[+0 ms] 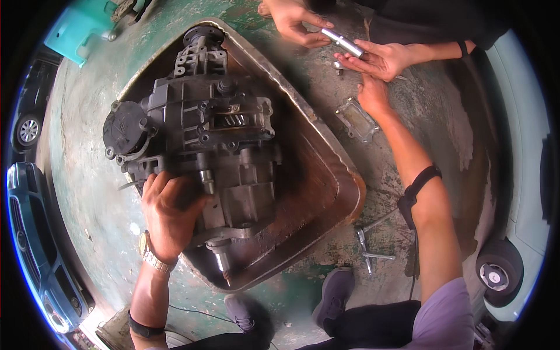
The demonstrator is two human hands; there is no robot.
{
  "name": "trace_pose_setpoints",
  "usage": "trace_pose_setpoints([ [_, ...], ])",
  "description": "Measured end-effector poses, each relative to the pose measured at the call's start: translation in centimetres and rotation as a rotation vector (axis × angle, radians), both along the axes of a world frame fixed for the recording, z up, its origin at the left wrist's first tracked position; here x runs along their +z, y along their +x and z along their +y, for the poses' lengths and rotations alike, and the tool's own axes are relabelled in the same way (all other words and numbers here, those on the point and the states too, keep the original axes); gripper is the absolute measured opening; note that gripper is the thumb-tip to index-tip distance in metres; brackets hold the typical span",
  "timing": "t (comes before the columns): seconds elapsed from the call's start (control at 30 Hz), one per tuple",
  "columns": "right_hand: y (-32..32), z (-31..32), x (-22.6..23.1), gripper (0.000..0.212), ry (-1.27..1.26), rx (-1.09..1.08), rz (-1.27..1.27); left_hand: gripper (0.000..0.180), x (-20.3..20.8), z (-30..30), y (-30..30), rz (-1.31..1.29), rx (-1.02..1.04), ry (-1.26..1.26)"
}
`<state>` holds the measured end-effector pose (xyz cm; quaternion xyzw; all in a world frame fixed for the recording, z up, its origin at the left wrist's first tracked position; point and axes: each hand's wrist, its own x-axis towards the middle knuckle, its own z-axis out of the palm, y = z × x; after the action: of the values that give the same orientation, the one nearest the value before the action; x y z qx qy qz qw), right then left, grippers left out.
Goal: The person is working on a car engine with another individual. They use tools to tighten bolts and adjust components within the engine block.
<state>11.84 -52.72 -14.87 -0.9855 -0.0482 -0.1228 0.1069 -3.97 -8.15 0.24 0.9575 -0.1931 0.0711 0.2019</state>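
A large dark metal gearbox [233,198] lies in a rusty metal tray [350,192]. My left hand [169,213], wearing a watch, is closed with its fingers curled over the gearbox's left side; the fingertips are hidden. A silver cylindrical part [207,181] is close to that hand. My right hand [374,93] is stretched far forward, just below a co-worker's open palm [385,60]. Its fingers are mostly hidden there. The co-worker's two hands hold a shiny stepped metal shaft [345,43]. An opening in the casing shows gear teeth [234,120].
A flat metal cover plate [357,120] lies on the floor right of the tray. Nearer are a T-shaped hand tool [367,251] and my shoes [335,297]. A turquoise stool [81,29] stands far left. Cars [44,245] flank the work area.
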Motion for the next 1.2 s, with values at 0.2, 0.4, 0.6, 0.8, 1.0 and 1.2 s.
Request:
trace_pose_setpoints([
  [0.2, 3.9, 0.5, 1.1, 0.037, 0.217, 0.087, 0.152, 0.036, -0.1, 0.8, 0.1, 0.056, -0.026, 0.037],
  [0.4, 4.6, -2.5, -1.7, 0.037, -0.280, 0.073, -0.154, 0.033, 0.2, 0.2, 0.0, 0.078, 0.053, 0.010],
  [0.6, -3.3, -5.8, -0.2, 0.021, -0.289, -0.036, 0.218, 0.030, 0.3, 0.4, 0.0, 0.053, 0.040, -0.032],
  [0.8, -13.5, -4.3, 9.3, 0.022, -0.073, -0.070, 0.345, 0.032, -0.3, 0.3, -0.1, -0.023, 0.082, -0.002],
  [1.0, -19.7, 3.0, 18.9, 0.018, 0.442, 0.029, 0.552, 0.033, -0.4, 1.1, -0.5, -0.078, 0.009, -0.053],
  [1.2, -21.0, 12.0, 21.7, 0.019, 0.573, 0.429, 0.392, 0.030, 0.1, 3.2, -1.6, -0.002, -0.018, -0.170],
])
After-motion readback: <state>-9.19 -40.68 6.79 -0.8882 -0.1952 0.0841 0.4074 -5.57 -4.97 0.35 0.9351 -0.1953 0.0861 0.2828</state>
